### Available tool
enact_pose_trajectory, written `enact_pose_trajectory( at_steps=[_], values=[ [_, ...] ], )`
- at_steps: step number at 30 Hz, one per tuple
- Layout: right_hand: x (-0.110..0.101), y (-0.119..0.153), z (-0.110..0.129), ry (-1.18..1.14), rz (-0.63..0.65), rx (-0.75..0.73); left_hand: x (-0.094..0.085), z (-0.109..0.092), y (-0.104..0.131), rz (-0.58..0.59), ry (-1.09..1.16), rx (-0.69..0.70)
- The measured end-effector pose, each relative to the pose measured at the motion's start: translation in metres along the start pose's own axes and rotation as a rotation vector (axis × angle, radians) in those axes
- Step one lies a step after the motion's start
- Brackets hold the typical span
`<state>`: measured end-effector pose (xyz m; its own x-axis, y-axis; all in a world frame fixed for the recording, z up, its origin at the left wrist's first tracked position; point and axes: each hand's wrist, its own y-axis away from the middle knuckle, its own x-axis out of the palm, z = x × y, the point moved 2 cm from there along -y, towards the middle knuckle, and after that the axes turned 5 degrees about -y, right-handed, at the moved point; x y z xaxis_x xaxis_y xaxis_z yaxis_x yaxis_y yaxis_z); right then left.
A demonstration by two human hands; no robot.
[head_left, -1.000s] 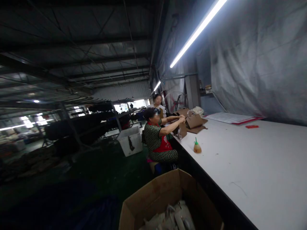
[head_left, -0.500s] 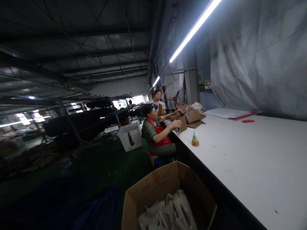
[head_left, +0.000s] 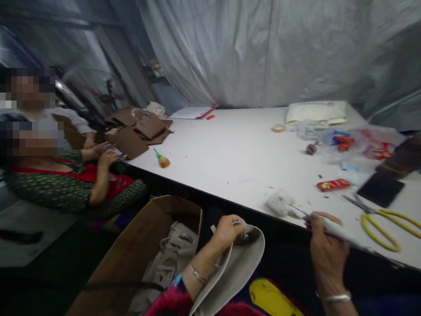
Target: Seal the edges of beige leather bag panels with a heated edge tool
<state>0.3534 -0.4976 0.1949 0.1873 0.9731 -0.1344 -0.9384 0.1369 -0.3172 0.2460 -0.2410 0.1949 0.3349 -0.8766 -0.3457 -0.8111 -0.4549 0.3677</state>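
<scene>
My left hand [head_left: 228, 232] is closed on the upper edge of a light grey handbag [head_left: 245, 256], which hangs over my lap with its mouth gaping. A thin tool with a metal shaft and a whitish handle [head_left: 333, 229] is gripped in my right hand [head_left: 329, 252], at the table's front edge. Its tip points left, at or beside a crumpled white wad [head_left: 279, 202]; I cannot tell whether they touch. To the right of that hand lie scissors with yellow handles [head_left: 381, 224].
A cardboard box [head_left: 125, 259] of grey bags [head_left: 176, 250] stands at my left. Two people sit beyond it, near brown bags [head_left: 151, 125]. On the white table [head_left: 217, 145] are a glue bottle [head_left: 162, 161], a red packet [head_left: 333, 184], a black phone-like slab [head_left: 380, 189] and a tape roll [head_left: 278, 128].
My view has swung right and down to the table. Both my hands, the grey handbag and the white-handled tool now show; none of them was in the earlier frame.
</scene>
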Motion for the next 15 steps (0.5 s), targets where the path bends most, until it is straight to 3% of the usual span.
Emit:
enact_pose_trajectory(
  at_steps=[3,8,15],
  values=[
    [0.007,-0.004,-0.002,0.033,-0.029,-0.009,-0.002,0.004,-0.003,0.029,-0.001,0.046],
    [0.032,-0.006,-0.005,-0.025,0.07,-0.116,-0.003,0.013,-0.006,0.047,0.076,0.075],
    [0.039,-0.004,-0.007,0.044,0.105,-0.185,-0.006,0.018,-0.009,0.047,0.098,0.036]
  ],
)
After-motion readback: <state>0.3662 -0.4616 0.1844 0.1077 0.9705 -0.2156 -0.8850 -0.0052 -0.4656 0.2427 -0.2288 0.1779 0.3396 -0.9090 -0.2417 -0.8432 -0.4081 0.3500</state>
